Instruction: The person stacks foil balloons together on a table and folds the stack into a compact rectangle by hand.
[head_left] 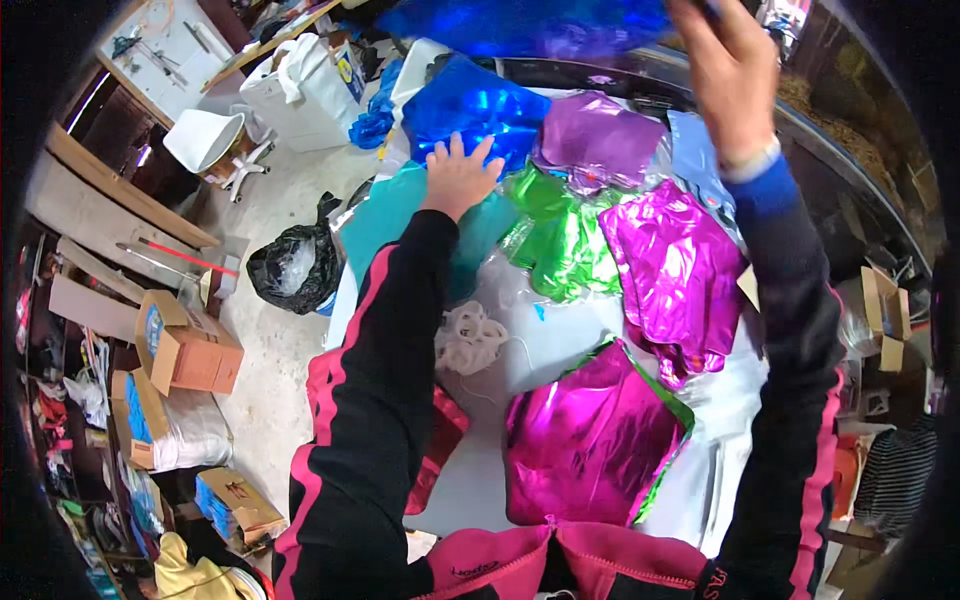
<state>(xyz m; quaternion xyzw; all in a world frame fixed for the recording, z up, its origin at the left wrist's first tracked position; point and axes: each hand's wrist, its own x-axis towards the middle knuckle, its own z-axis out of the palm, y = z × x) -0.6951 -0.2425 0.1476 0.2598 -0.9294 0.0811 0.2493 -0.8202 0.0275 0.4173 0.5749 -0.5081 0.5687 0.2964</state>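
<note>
"Cardboard on the left, isn't it?"

"Yes: an open box (200, 362) with blue plastic inside and, nearer, a smaller box (258, 510) also holding something blue. Dark print marks its flap, too small to make out."

"And right of those?"

"A black plastic bag (285, 268) on the floor, with crumpled clear film in its mouth. Farther off, a white container (300, 118) has white cloth over its rim."

"What about the desk (560, 335)?"

"Its far left carries a teal sheet (385, 225) and a shiny blue sheet (470, 100). The left hand (463, 178) rests where they meet, fingers spread."

"Nearer than that?"

"White string (468, 340) in a loose tangle, then a magenta sheet (590, 440), a green edge showing beneath it. The pink jacket front (620, 550) just below bears some lettering."

"Farther along?"

"Green foil (570, 245), a purple pack (600, 135) in clear wrapping and a magenta bundle (670, 270)."

"And the right hand (735, 95)?"

"Raised at the far right, at the end of a lifted blue sheet (530, 30). Its fingertips are blurred and cut off, so I can't tell whether they pinch it."

"Last on the right?"

"An open carton (880, 295) beyond the desk, contents unclear."
</note>
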